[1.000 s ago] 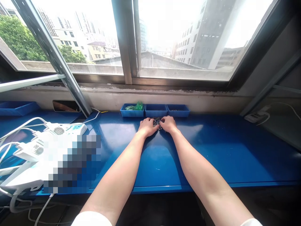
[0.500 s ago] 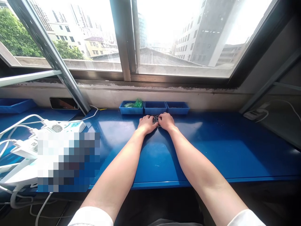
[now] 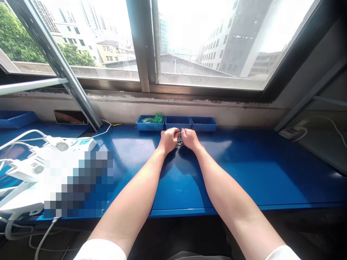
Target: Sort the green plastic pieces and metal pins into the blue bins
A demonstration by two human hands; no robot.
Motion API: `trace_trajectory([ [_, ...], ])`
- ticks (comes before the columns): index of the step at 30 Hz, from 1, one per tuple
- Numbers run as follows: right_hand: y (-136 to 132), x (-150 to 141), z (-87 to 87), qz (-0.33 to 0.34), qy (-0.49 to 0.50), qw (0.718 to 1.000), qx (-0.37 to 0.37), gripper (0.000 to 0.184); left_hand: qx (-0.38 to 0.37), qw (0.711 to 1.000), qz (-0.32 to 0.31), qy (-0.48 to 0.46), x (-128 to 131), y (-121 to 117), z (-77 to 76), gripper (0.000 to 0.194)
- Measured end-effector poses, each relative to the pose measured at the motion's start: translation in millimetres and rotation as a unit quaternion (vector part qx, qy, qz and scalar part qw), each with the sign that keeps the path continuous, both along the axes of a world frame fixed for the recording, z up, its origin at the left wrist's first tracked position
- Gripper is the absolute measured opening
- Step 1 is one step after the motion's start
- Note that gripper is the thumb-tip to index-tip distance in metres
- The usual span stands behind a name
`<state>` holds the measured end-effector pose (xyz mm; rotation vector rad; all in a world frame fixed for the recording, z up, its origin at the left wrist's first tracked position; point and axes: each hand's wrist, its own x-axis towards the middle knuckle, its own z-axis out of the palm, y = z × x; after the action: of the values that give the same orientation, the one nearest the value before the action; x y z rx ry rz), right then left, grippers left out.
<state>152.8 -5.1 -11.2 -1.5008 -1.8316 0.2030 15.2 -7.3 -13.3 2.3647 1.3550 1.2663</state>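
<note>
A pile of small, thin metal pieces that look like screws lies on the blue tabletop between my hands. My left hand is at its left side, raised a little, with the fingers drawn together at the tips. On the other side, my right hand has its fingers curled in, close to the left fingertips. Whatever the two hands pinch is too small and too hidden to name. Just behind them stand a left blue bin with a green plastic bag, a middle bin and a right bin.
White power strips with plugs and cables crowd the left of the table, beside a blurred-out patch. A dark phone-like slab leans on the wall near another blue bin. Metal posts rise at left; a white plug sits far right.
Both hands have lifted slightly off the pile and their fingers have drawn in, so more of the metal pieces shows. The camera view has shifted a little.
</note>
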Motion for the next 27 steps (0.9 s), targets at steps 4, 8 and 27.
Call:
trace_trajectory([
  [4,-6,0,4.3,0.015,0.045,0.999,0.002,0.050,-0.004,1.000,-0.006,-0.008,-1,0,0.5,0.021],
  [8,-7,0,3.4,0.036,0.123,0.992,-0.021,0.052,-0.033,0.999,0.018,0.015,-1,-2,2.3,0.026],
  [27,2,9,5.9,0.062,0.284,0.957,-0.015,0.027,-0.108,0.985,0.132,0.038,-1,-1,3.6,0.046],
])
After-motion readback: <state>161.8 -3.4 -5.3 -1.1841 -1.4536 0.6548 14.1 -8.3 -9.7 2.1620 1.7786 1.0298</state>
